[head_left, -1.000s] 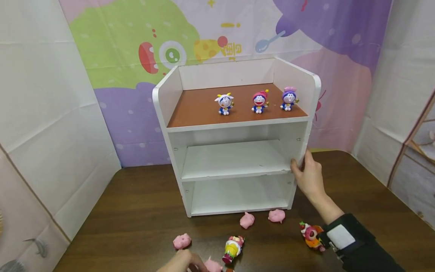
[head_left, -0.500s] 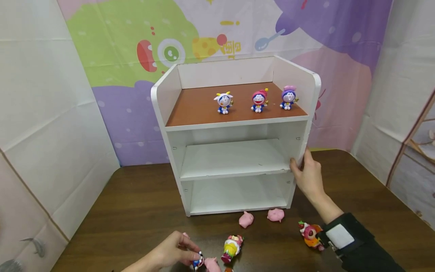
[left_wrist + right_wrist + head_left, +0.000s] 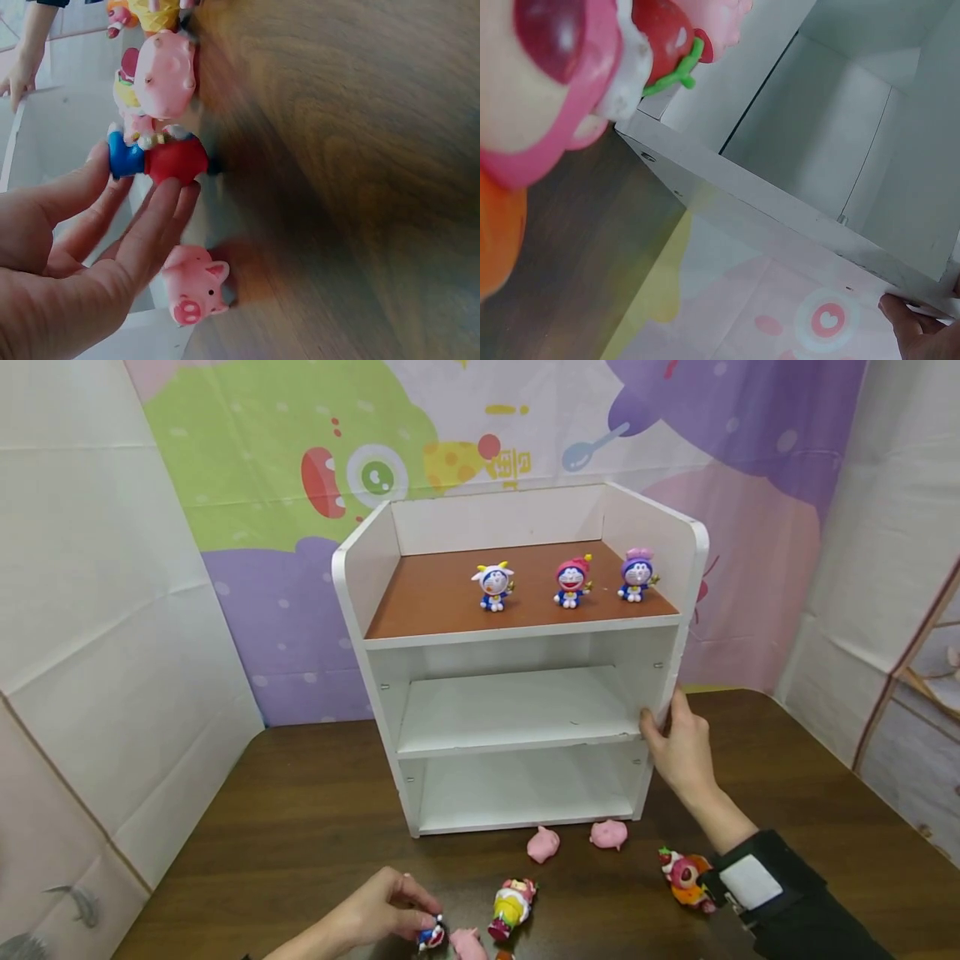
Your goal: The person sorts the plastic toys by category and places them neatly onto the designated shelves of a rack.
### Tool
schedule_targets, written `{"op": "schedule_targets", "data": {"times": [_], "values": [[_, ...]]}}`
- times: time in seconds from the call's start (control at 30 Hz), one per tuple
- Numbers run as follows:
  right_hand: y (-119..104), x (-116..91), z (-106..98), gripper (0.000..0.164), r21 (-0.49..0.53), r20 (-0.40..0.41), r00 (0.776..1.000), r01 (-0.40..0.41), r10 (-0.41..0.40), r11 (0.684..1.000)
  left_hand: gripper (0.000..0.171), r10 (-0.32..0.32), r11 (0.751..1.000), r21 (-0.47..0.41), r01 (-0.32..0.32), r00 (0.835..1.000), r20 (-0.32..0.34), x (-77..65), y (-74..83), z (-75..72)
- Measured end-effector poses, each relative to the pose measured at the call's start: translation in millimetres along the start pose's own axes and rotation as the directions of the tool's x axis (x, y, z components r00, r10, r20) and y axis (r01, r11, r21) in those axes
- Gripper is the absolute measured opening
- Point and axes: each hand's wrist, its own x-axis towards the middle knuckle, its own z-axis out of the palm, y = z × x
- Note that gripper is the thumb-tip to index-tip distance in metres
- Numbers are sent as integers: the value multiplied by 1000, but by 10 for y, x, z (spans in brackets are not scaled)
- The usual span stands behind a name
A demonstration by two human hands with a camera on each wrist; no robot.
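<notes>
In the head view my left hand (image 3: pixel 378 912) is low at the front of the table, pinching a small blue, white and red figurine (image 3: pixel 431 935). The left wrist view shows this figurine (image 3: pixel 178 159) lying sideways, its blue end at the thumb and its red part against the fingers. My right hand (image 3: pixel 682 747) grips the right side panel of a white shelf unit (image 3: pixel 521 633), thumb at the front edge. On the brown top stand three blue-and-white cat figurines, one in a white horned hat (image 3: pixel 494 587), one in a red hat (image 3: pixel 572 583) and one in a purple hat (image 3: pixel 637 577).
Pink toy pigs lie before the shelf, one pig (image 3: pixel 543 844) left of another pig (image 3: pixel 608 834); another pig (image 3: pixel 468 945) is beside my left hand. A yellow-dressed figurine (image 3: pixel 513 908) lies nearby. A pink-and-orange bear figurine (image 3: pixel 686 881) lies by the right sleeve (image 3: pixel 802 893).
My left hand has risen slightly from the bottom edge of the head view, and the figurine in its fingers has come into sight and turned. The right hand keeps its grip on the shelf.
</notes>
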Motion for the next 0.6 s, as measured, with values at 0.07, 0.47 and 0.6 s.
{"op": "schedule_targets", "data": {"times": [0.07, 0.47, 0.6], "values": [[-3, 0, 1, 35, -4, 0, 1000, -2, 2, 1000, 15, 69, 996, 65, -69, 998, 6, -23, -13, -13], [-2, -7, 5, 36, -1, -1, 1000, 2, -2, 1000, 23, 85, 964, 249, -87, 996, 20, -104, 67, 66], [-4, -5, 5, 36, 6, -2, 1000, 1, -1, 1000, 19, 176, 867, 471, -161, 984, 13, -99, 107, 111]]}}
